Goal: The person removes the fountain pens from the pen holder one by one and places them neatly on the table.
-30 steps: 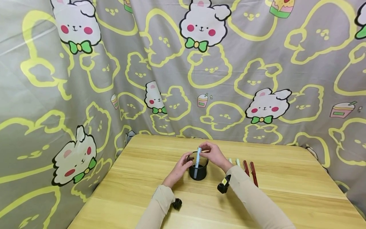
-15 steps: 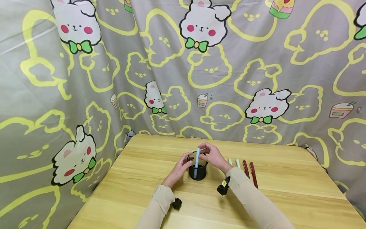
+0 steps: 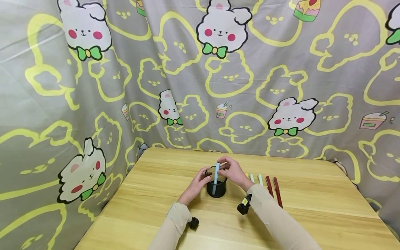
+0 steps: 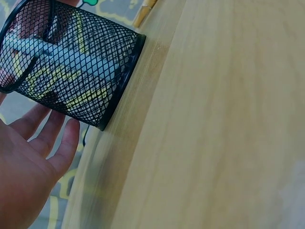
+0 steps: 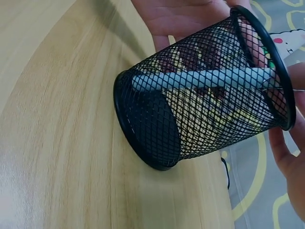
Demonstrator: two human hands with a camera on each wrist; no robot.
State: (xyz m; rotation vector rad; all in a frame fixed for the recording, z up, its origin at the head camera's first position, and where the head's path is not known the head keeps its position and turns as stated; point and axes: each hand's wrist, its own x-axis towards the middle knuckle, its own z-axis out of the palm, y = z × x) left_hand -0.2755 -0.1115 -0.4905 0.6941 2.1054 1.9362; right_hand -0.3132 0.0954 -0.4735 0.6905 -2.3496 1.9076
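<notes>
A black mesh pen holder (image 3: pixel 216 191) stands upright on the wooden table. My left hand (image 3: pixel 196 184) holds it from the left, thumb and index finger at the rim. The left wrist view shows that hand's other fingers (image 4: pixel 64 148) spread beside the mesh. My right hand (image 3: pixel 235 172) pinches the upper end of a light blue pen (image 3: pixel 216 172) over the opening. Through the mesh in the right wrist view, the pen (image 5: pixel 209 78) stands inside along the wall, its lower end close to the base. Some right-hand fingertips are hidden behind the rim.
Right of the pen holder lie two dark red pens (image 3: pixel 277 192), two pale green pens (image 3: pixel 260 179) and a bit of something yellow (image 3: pixel 247 175), partly covered by my right arm. A patterned curtain (image 3: pixel 237 100) hangs behind the table (image 3: pixel 162 166) and along its left side.
My right hand and wrist have shifted very slightly left, uncovering the yellow bit beside the green pens. The pen, the pen holder and my left hand stay nearly still.
</notes>
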